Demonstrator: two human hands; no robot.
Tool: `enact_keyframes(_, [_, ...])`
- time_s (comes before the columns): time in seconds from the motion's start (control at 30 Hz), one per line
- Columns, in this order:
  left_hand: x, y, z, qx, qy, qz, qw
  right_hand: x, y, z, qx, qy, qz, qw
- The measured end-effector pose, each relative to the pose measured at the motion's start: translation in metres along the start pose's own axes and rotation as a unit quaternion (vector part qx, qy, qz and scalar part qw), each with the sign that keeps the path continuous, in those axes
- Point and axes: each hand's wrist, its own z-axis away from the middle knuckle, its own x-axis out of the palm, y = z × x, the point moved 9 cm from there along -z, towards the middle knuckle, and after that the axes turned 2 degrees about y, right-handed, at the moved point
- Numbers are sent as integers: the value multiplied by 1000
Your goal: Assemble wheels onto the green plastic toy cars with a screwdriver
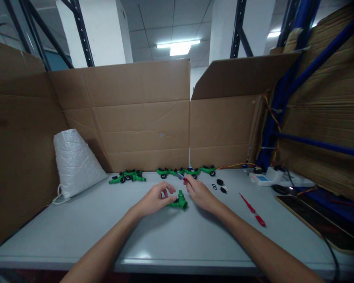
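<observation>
A green plastic toy part [181,202] with a short upright stub sits low over the middle of the table. My left hand [156,199] curves over its left end, thumb against it, and hides that end. My right hand [201,193] pinches a thin tool with a red and bluish shaft [181,177], which looks like a small screwdriver. Its tip points up and left, apart from the green part. To the right of my right hand lie small black round pieces [220,182] and black rings [214,186].
Assembled green toy vehicles with black wheels [129,175] stand along the back, with more [208,170] farther right. A red screwdriver [253,210] lies at right. A white padded bag [73,165], a power strip [262,179], a dark flat panel [318,222] and cardboard walls [135,129] surround the workspace.
</observation>
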Motion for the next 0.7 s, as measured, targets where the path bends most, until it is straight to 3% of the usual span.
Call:
enact_keyframes(0.13, [7,-13,2,-20,-46,20,999,3,-9,-2,19,7,-78,997])
enact_keyframes(0.4, [12,-20,3,-18,-56,-12,998,26,-18,5,40,-83,-222,971])
enact_keyframes(0.7, [13,-16,2,-20,-53,28,998,31,-35,10,8,-133,-215,967])
